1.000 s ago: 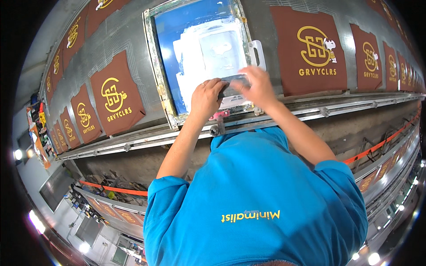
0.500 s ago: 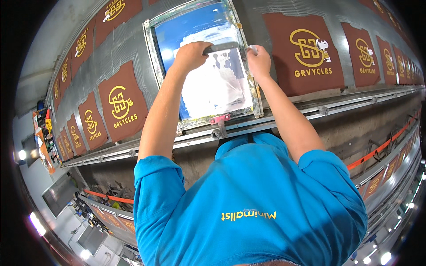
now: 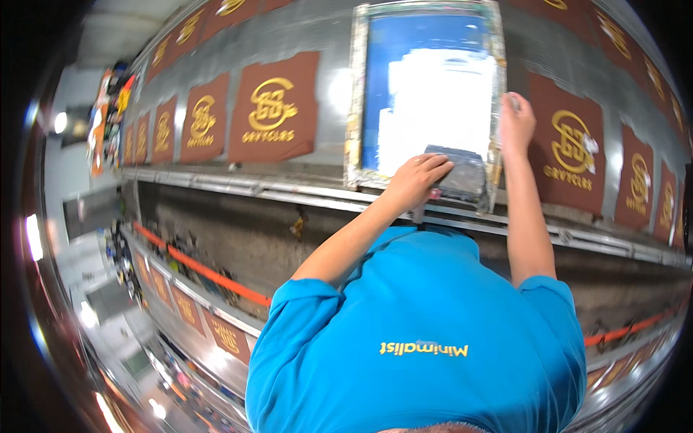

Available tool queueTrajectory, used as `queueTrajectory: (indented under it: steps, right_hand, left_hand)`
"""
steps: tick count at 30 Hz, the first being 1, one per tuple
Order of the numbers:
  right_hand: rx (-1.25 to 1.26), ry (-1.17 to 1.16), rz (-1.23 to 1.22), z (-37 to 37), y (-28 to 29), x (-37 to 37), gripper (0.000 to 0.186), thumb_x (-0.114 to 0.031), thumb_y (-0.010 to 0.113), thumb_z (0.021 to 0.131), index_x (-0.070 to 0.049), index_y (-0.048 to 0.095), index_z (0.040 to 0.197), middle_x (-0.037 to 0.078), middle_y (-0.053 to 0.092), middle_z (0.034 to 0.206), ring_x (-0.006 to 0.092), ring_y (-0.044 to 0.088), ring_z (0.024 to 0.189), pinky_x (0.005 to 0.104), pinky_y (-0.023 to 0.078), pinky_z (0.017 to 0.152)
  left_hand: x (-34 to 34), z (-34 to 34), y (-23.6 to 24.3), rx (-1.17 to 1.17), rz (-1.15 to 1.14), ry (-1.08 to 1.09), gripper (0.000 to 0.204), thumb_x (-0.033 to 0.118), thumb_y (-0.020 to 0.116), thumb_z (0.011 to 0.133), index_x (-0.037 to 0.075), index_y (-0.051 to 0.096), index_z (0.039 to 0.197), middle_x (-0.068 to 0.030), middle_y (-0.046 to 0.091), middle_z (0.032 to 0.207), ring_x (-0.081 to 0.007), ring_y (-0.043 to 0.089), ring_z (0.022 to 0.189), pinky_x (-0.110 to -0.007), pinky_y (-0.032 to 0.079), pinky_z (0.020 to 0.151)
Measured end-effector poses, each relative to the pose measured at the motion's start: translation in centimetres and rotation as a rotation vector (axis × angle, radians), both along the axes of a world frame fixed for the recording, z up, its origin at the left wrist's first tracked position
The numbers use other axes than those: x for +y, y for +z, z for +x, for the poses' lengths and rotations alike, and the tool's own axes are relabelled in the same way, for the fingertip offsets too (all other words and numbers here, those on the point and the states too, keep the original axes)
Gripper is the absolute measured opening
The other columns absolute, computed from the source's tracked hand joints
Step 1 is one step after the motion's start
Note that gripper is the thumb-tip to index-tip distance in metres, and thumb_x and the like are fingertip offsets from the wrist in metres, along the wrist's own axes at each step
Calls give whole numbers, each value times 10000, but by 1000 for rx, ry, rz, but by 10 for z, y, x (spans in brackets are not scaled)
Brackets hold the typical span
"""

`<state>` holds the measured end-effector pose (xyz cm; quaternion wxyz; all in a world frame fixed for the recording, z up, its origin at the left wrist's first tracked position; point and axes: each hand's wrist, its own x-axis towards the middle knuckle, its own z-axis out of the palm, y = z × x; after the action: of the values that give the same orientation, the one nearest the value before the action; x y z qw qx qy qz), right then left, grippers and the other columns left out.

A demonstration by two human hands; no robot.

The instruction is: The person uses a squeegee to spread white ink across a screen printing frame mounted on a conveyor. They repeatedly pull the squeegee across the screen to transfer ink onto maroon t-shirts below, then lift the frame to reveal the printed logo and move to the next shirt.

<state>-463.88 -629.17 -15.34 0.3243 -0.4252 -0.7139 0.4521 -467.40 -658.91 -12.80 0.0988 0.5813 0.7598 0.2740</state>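
A printing screen (image 3: 357, 94) in a stained, pale frame lies flat on the long grey table in front of me. Its mesh is blue (image 3: 426, 32), with a broad coat of white ink (image 3: 444, 101) over the middle. At the near right end of the mesh rests a wide dark squeegee (image 3: 462, 177), tilted towards me. My left hand (image 3: 419, 179) is closed on the squeegee's left end. Beside the screen's right rail is my right hand (image 3: 518, 123), its fingers curled together; whatever they hold is blurred.
Brown fabric pieces with yellow prints lie on both sides, the nearest being the left piece (image 3: 274, 108) and the right piece (image 3: 567, 144); the right ones also bear a white figure. A metal rail (image 3: 289, 189) edges the table. Behind me runs an orange bar (image 3: 209, 267).
The squeegee has come from the far half of the screen to its near end, with my left hand on it. White ink now covers the dark patches. My right hand is apart from the squeegee.
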Motion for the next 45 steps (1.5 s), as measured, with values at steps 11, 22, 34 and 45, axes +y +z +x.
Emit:
queueTrajectory:
  steps: [11, 22, 34, 45]
  right_hand:
    - [-3, 74, -49, -175, -29, -265, 281, -210, 698, 949, -79, 696, 1197, 142, 700, 1141, 312, 673, 1087, 431, 524, 950]
    - [-187, -56, -215, -278, -33, -383, 378, -310, 711, 921, -120, 672, 1246, 184, 767, 997, 352, 750, 933, 428, 570, 819]
    - [-246, 41, -192, -280, -35, -400, 440, -319, 716, 924, -117, 636, 1306, 174, 758, 1030, 356, 734, 925, 437, 565, 819]
    - [-410, 759, 598, -385, 31, -346, 322, -331, 829, 859, -83, 748, 1047, 88, 715, 959, 318, 665, 1025, 475, 481, 963]
  left_hand:
    - [-213, -209, 15, -302, -298, 78, 641, -49, 780, 708, 40, 680, 1335, -151, 695, 1308, -367, 640, 1218, -434, 524, 1041]
    - [-314, -311, 18, -177, -462, 17, 518, 55, 775, 783, 91, 702, 1294, -175, 712, 1228, -372, 666, 1132, -459, 543, 953]
    - [-223, -485, 31, -39, -442, -40, 361, 240, 754, 865, 86, 743, 1192, -199, 737, 893, -385, 707, 822, -448, 542, 767]
    - [-193, -518, 5, -26, -497, 10, 357, 305, 784, 871, 124, 750, 1177, -152, 764, 936, -368, 722, 903, -452, 551, 786]
